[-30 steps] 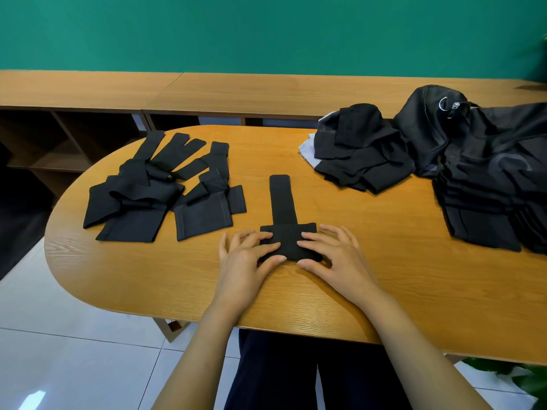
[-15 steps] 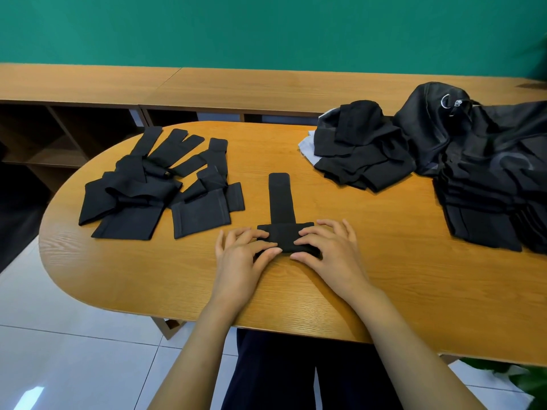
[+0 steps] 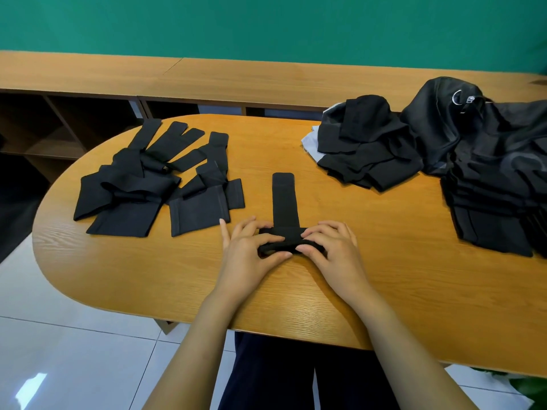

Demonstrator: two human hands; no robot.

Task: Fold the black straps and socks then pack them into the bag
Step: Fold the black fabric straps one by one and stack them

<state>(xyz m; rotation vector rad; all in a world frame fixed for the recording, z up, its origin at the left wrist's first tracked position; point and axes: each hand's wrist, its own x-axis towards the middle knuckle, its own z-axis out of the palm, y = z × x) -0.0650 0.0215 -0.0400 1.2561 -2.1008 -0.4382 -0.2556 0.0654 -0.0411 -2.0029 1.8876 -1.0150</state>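
Observation:
A black strap point(image 3: 283, 202) lies on the wooden table point(image 3: 384, 276), its narrow tail pointing away from me. Its wide near end is rolled into a thick fold under my fingers. My left hand point(image 3: 251, 255) grips the left side of that roll, thumb beneath and fingers on top. My right hand point(image 3: 331, 250) grips the right side the same way. A spread of unfolded black straps and socks point(image 3: 154, 184) lies at the left. A stack of folded black pieces point(image 3: 370, 149) sits at the back right beside the black bag point(image 3: 488, 161).
A long wooden shelf unit point(image 3: 177, 81) runs behind the table under a green wall. White floor tiles show below the table's rounded left end. My dark-trousered legs are under the near edge.
Both hands have rolled the strap's wide end further, so the flat rectangle is now a tight bundle. My fingers curl more closely round it. The camera has tilted slightly.

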